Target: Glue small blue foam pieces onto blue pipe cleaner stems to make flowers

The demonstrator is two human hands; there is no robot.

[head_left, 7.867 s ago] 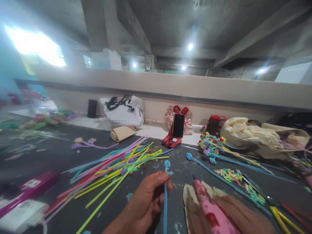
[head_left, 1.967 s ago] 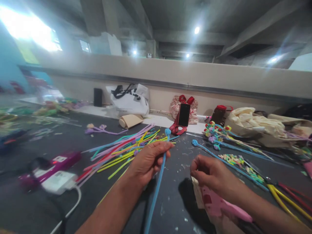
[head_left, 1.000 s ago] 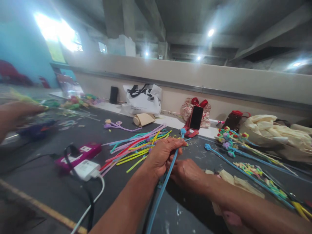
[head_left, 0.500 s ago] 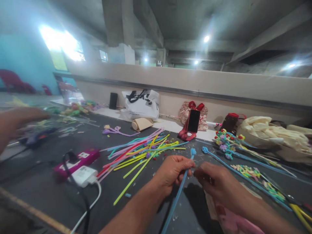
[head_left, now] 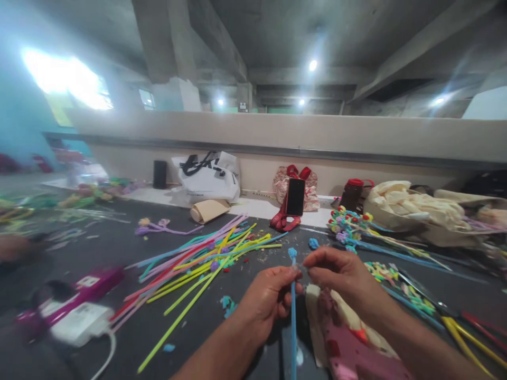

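A blue pipe cleaner [head_left: 293,327] with a small knotted blue head stands near upright, pinched just below that head by my left hand [head_left: 273,290]. Close by on the right, my right hand [head_left: 336,269] has its thumb and fingertips drawn together beside the stem; what lies between them is too small to make out. Under my right forearm is a pink glue gun [head_left: 348,348] on a pale cloth. Another blue knotted head [head_left: 313,243] rests just beyond my right hand, its stem partly hidden.
Coloured pipe cleaners [head_left: 214,264] spread left of centre. A purple power strip [head_left: 95,285] with a white charger lies at left. Scissors [head_left: 443,309] and small pieces are at right. A phone [head_left: 296,197] leans at the back. A person's blurred hand [head_left: 16,248] shows far left.
The view has turned right, so the table items sit further left. The blue stem is now more upright, and the other person's hand has moved lower and mostly out of view.
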